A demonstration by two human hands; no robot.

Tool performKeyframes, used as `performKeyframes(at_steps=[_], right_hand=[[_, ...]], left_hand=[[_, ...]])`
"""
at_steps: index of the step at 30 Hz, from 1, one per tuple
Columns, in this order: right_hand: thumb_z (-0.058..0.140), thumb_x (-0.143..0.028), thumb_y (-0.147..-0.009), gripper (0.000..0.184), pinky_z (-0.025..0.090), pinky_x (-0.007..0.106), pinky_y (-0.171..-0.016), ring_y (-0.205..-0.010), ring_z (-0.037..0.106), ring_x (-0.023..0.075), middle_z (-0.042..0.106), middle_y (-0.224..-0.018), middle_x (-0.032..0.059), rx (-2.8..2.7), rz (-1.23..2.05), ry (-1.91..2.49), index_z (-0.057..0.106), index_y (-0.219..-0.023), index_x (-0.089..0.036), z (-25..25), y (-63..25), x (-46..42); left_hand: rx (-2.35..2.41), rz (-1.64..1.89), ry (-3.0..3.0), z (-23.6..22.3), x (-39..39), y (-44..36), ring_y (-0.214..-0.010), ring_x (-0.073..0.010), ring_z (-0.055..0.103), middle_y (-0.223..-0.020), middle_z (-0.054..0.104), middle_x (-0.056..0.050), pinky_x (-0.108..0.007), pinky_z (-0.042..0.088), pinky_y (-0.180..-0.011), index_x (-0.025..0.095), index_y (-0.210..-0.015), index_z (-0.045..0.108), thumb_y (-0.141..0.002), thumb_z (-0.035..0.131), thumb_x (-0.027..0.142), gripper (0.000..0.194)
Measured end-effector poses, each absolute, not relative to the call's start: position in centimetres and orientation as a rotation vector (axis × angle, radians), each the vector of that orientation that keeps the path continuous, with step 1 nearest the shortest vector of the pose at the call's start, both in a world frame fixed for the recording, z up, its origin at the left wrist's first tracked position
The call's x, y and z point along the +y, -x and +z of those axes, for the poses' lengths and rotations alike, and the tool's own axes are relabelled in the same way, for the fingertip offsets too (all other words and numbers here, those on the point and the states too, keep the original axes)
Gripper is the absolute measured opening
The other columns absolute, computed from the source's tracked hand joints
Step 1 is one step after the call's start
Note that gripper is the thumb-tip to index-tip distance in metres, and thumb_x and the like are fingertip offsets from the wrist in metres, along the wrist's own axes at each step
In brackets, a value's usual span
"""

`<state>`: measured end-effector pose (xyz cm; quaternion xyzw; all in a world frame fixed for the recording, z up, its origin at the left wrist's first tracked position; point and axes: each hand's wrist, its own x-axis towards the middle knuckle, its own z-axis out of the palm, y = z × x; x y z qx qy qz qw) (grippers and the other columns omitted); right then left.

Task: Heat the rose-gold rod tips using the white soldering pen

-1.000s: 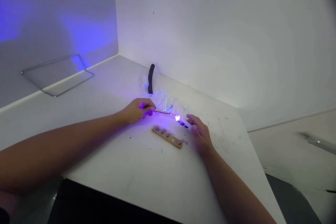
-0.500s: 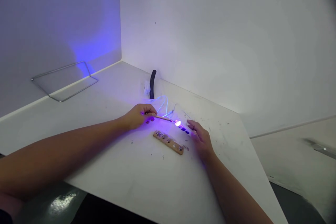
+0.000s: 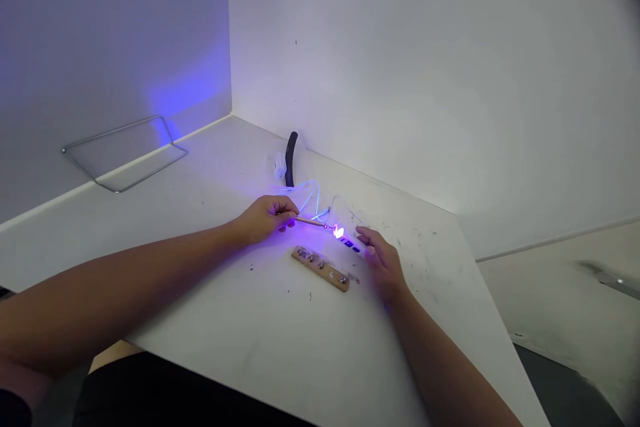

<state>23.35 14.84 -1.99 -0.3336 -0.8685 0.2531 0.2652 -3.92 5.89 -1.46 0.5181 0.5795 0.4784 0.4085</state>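
My left hand (image 3: 274, 217) pinches a thin wood-coloured stick (image 3: 311, 221), which points right. A small piece at the stick's tip glows pink-white in violet light, too bright for its shape to be made out. My right hand (image 3: 383, 263) is wrapped round a slim white handheld UV lamp (image 3: 356, 246) with dark marks on its body; the lamp's lit end is right by the stick's tip. Whether the two touch, I cannot tell. Just below lies a wooden strip (image 3: 331, 273) with several shiny metal studs along it.
Behind my hands, a thin white cable (image 3: 317, 197) loops over the white table (image 3: 280, 340). A curved black bar (image 3: 291, 159) stands near the back wall, with a clear plastic piece (image 3: 279, 166) beside it. On the left is a bent metal wire frame (image 3: 145, 181). Dark specks dot the tabletop.
Both hands hold nearly the same position and grip. The violet patch on the left wall has shifted slightly, and dark clothing shows more below the table's front edge.
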Motion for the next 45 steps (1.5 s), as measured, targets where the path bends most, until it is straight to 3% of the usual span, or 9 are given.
performKeyframes(at_steps=[45], right_hand=[[0.029,-0.051,-0.087,0.049,0.047,0.039,-0.079,-0.096,0.058,0.0257,0.061,-0.107,0.0097,-2.356,0.681,0.904,0.051,-0.118,-0.019,-1.95,-23.41,14.83]], left_hand=[[1.504,1.254,-1.242,-1.75,6.05,3.68,-0.052,-0.0083,0.043,-0.057,0.052,0.003,-0.021,0.031,-0.050,0.015,-0.070,0.061,-0.065,0.060,0.023,0.010]])
